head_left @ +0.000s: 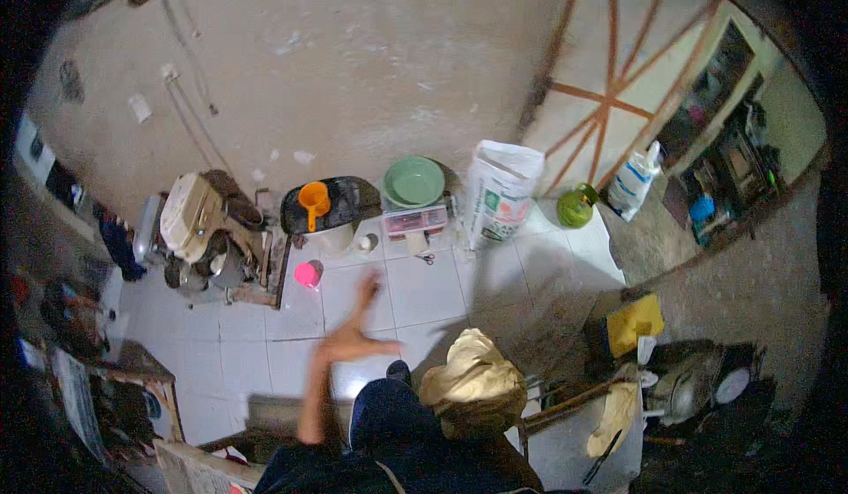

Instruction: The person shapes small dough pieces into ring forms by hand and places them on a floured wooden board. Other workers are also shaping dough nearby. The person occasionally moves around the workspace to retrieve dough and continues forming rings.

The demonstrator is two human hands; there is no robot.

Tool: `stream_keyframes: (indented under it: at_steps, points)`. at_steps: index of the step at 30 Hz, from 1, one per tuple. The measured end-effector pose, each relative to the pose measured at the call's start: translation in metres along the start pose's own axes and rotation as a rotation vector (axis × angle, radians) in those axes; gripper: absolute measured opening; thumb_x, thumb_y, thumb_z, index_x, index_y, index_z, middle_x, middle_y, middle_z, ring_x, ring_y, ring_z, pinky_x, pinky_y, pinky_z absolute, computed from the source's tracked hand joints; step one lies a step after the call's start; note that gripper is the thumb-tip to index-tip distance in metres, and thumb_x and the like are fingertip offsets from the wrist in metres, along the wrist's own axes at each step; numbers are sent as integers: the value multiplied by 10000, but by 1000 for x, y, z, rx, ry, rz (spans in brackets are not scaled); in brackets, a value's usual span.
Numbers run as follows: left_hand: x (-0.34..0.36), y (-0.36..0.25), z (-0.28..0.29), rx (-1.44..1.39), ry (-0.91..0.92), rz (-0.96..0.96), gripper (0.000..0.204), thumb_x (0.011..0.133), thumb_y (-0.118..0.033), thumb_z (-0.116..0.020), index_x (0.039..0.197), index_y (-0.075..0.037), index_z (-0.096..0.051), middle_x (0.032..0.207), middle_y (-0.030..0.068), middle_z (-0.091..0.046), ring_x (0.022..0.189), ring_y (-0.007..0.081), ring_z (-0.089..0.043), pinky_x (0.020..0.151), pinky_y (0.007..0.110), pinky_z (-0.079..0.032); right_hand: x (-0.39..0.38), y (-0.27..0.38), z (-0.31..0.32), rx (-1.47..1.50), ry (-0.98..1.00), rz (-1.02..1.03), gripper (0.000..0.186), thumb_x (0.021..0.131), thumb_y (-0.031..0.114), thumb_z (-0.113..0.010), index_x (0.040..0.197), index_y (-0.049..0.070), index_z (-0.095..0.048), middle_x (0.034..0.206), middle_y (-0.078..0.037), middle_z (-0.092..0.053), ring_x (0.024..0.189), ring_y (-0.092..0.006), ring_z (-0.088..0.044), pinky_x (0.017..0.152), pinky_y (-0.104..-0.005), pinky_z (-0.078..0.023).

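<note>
My left hand (353, 335) reaches out over the white tiled floor, its thumb spread from the fingers and nothing in it. A pink round lid or cup (306, 274) lies a little beyond it. Against the right side of my body rests a large, folded lump of pale dough (473, 372). My right hand does not show; whether it supports the dough is hidden. To the far right, a smaller strip of dough (611, 419) lies on a pale tabletop (565, 459) beside a dark, thin-bladed tool (603, 459).
Along the wall stand a mixer-like machine (194, 220), an orange dipper (314, 201) on a black tray (349, 196), and a green basin (413, 182) on a scale (415, 221). Further right are a white sack (499, 196) and a green gas cylinder (577, 207). Scissors (427, 258) lie nearby.
</note>
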State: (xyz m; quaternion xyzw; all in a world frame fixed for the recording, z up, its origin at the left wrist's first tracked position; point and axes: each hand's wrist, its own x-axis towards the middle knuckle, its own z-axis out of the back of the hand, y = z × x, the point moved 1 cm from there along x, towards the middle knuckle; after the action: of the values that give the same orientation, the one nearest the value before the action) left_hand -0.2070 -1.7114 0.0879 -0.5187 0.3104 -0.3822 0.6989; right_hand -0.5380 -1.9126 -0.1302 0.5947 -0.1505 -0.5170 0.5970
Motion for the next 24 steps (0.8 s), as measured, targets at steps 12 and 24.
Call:
stream_keyframes:
  at_steps: [12,24]
  points:
    - [-324,161,181,-327,-1052,530,602,892,-214,-622,1402,-99,-323,1303,97,-459,1110,190,-478,945,321,-407,219,225,-195,-196,512,457,360,755,293,-676,1043,93,-597,900,-151,-651,794,-341,-630,723,-452,-510]
    - [-130,193,108,-475,-1069,786,466,879,-152,-639,1296,-33,-466,1200,168,-560,1088,235,-548,937,421,-453,539,316,-548,-962,549,875,537,693,212,-737,1201,206,-564,1242,-151,-506,1146,-368,-481,940,-518,-390]
